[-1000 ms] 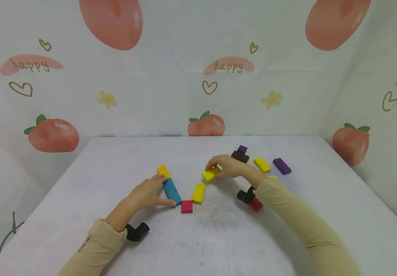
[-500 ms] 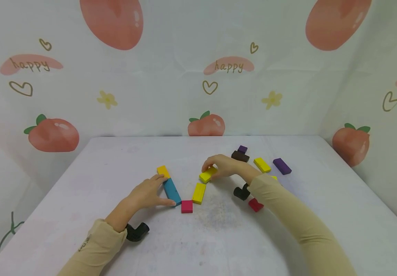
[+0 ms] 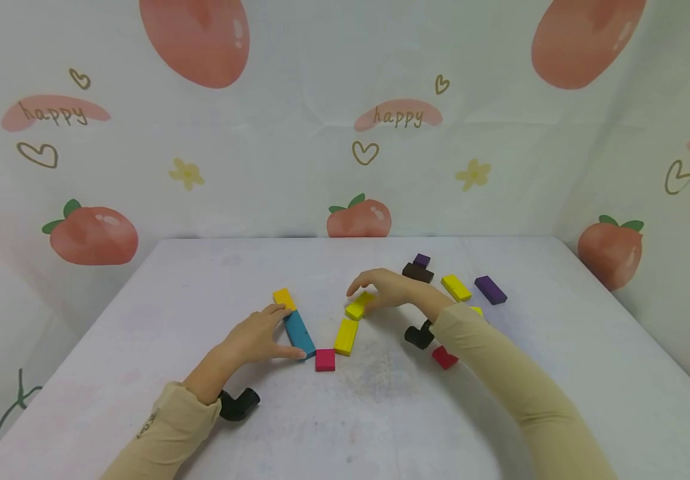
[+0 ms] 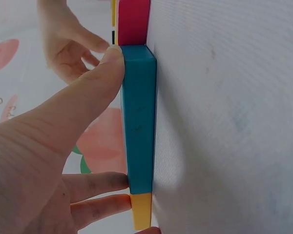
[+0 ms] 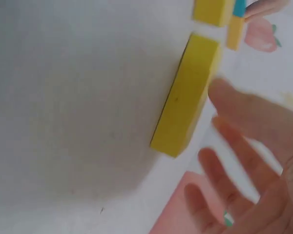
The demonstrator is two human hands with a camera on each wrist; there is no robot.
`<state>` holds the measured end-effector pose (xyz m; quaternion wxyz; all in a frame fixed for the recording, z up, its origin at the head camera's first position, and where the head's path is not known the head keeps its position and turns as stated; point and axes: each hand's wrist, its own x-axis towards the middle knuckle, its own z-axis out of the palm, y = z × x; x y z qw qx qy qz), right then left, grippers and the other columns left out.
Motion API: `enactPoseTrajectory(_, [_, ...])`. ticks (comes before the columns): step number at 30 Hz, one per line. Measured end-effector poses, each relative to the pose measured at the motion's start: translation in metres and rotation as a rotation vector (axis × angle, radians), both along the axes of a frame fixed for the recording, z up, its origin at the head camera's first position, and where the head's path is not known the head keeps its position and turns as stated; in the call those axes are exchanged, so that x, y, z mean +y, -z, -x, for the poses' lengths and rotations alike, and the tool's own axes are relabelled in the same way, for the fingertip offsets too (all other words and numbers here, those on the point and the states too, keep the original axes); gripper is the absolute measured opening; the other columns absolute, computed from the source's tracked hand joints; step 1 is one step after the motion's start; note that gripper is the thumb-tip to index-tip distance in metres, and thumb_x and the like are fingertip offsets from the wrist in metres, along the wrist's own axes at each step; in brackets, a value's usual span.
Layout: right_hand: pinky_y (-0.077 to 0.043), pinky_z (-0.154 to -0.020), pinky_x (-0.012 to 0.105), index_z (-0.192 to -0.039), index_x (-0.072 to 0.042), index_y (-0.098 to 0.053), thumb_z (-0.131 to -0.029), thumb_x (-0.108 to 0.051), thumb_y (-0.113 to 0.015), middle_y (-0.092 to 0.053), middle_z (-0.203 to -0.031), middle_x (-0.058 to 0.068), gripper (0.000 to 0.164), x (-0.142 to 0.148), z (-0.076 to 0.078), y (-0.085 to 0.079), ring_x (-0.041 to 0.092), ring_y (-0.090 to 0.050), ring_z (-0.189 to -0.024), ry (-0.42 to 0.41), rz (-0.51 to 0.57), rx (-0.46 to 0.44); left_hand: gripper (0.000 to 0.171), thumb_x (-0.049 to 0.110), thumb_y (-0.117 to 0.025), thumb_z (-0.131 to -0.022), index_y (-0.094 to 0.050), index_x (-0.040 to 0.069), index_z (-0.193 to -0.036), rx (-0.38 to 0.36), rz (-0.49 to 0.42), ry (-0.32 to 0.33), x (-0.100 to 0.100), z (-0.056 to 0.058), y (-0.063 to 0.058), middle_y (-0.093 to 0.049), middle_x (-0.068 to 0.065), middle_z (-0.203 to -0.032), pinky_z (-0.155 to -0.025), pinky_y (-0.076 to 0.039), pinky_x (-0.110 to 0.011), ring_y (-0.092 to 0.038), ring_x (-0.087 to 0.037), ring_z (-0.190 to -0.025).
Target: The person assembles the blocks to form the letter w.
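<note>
Blue, orange, red and yellow blocks form a rough V on the white table. My left hand [image 3: 255, 339] rests along the blue block [image 3: 299, 337]. Its thumb touches the end by the red block [image 4: 133, 22], and two extended fingers touch near where blue meets the orange block [image 4: 141, 210]. One yellow block [image 3: 346, 337] lies beside the red one. Beyond it, slightly angled, lies another yellow block [image 5: 185, 97]. My right hand [image 3: 389, 288] is over that block with fingers spread and lifted off it; the thumb [image 5: 224, 97] is right at its edge.
Farther right lie a dark brown block [image 3: 418, 272], a small purple block [image 3: 422, 260], a yellow block [image 3: 456, 287] and a long purple block [image 3: 491, 290]. Another red block [image 3: 444, 357] and a yellow one [image 3: 477, 310] are partly hidden by the right sleeve.
My right hand has moved left with the yellow block, bringing it to the far end of the other yellow block, and its fingers have let go. The left hand has stayed put.
</note>
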<state>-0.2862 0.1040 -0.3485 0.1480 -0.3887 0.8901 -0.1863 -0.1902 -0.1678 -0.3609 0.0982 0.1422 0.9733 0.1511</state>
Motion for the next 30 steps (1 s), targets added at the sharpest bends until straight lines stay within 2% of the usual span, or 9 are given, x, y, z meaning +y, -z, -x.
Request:
enactPoseTrajectory(5, [-0.048,-0.097,0.040,-0.118,-0.004,-0.058,-0.087,-0.016,-0.065,-0.060,-0.118,0.014,0.034,-0.001,-0.009,0.000,0.029,-0.055,-0.108,0.155,0.049,-0.017,0.090,0.053,-0.074,-0.071,-0.043,0.000,-0.137,0.003,0.005,0.003,0.000,0.000,-0.001,-0.039,-0.022,-0.144,-0.099,-0.042,-0.056,-0.045,-0.043,-0.124])
enactPoseTrajectory(10, [-0.049,-0.091,0.037,-0.117,-0.001,-0.056,-0.083,-0.025,-0.070,-0.058,-0.112,0.018,0.043,-0.005,-0.016,0.006,0.027,-0.055,-0.101,0.287,0.075,-0.047,0.090,0.053,-0.074,-0.071,-0.043,0.000,-0.137,0.008,0.009,0.006,0.000,0.000,-0.001,-0.039,-0.022,-0.144,-0.100,-0.042,-0.055,-0.045,-0.043,-0.124])
enactPoseTrajectory(15, [-0.048,-0.089,0.036,-0.116,0.000,-0.053,-0.080,-0.028,-0.073,-0.055,-0.111,0.020,0.050,-0.009,-0.019,0.013,0.026,-0.051,-0.098,0.329,0.081,-0.038,0.090,0.053,-0.074,-0.071,-0.043,0.000,-0.137,0.011,0.009,0.008,0.000,-0.001,0.000,-0.040,-0.022,-0.143,-0.098,-0.043,-0.056,-0.045,-0.043,-0.123])
enactPoseTrajectory(20, [-0.047,-0.092,0.037,-0.119,-0.002,-0.051,-0.079,-0.030,-0.074,-0.052,-0.114,0.020,0.054,-0.012,-0.021,0.015,0.026,-0.050,-0.100,0.373,0.079,-0.059,0.090,0.053,-0.074,-0.071,-0.044,-0.001,-0.136,0.016,0.003,0.015,0.000,-0.002,0.000,-0.040,-0.022,-0.143,-0.098,-0.043,-0.055,-0.046,-0.043,-0.122])
enactPoseTrajectory(30, [-0.049,-0.094,0.038,-0.121,-0.005,-0.048,-0.079,-0.026,-0.074,-0.054,-0.117,0.019,0.054,-0.015,-0.020,0.014,0.026,-0.052,-0.105,0.390,0.067,-0.072,0.090,0.053,-0.075,-0.070,-0.044,-0.001,-0.136,0.022,0.005,0.019,0.000,-0.001,0.001,-0.040,-0.023,-0.142,-0.099,-0.043,-0.054,-0.046,-0.043,-0.123])
